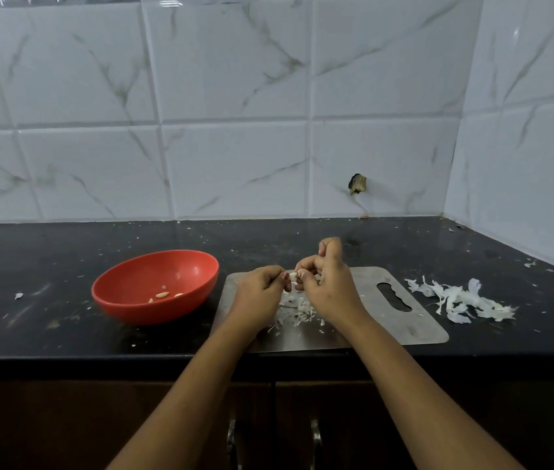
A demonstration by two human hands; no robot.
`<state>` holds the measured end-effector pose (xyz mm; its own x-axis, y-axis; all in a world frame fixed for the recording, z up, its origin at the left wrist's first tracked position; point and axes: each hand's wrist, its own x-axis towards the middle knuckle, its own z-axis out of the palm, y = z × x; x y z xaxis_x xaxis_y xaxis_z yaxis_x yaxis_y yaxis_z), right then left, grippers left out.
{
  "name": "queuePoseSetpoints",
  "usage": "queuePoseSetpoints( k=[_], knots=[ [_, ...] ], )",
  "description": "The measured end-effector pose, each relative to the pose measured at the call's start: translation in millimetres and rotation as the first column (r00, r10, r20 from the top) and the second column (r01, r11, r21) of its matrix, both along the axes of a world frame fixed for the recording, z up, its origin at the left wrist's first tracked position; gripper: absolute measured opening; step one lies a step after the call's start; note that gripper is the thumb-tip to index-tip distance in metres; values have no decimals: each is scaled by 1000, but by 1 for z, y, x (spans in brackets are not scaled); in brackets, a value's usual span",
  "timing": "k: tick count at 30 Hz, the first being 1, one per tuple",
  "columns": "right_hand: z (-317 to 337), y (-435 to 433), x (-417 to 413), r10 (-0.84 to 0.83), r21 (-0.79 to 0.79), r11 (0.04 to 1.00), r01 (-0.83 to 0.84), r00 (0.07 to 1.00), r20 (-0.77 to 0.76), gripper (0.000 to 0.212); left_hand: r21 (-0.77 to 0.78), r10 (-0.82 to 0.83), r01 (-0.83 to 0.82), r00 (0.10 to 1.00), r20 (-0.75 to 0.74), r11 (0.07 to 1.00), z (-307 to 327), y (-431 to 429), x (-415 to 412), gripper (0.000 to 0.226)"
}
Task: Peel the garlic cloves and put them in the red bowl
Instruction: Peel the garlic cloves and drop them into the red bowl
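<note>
Pale garlic clove [293,275] sat pinched between both hands' fingertips, left hand [262,293] and right hand [328,283]; one red bowl [139,274] held three peeled cloves [162,294].

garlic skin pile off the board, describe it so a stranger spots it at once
On the black countertop, find the steel cutting board near the front edge. Just right of it, on the bare counter, lies the garlic skin pile. Its long white strips differ from the finer scraps on the board.
</note>
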<state>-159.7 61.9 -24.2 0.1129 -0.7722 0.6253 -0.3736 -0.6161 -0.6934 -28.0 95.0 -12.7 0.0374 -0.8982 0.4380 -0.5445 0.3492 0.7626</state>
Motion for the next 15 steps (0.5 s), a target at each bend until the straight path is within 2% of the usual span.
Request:
queuePoseSetpoints(
  k=[3, 7, 11, 15],
  knots=[
    [1, 0, -1, 5, 33, 999, -6, 999, 32, 36, 16, -87, 89, 992, -94, 996, 3, 4, -1, 27],
    [4, 2, -1, 63, 149, 985, -88, 985, 161, 40, 30, -178, 186, 967, -180, 982, 5, 7, -2, 26],
    [10, 4, -3, 179, 255, 922, -293, 903, 390, 34, 92, -230, 272, 919, -319, 958, 2, 2, 1, 28],
    [12, 4, -6, 214, 291, 871, -395, 840, 499, 36, 120, -268, 340, 876, -400, 933, 0, -4, 4, 26]
  ],
)
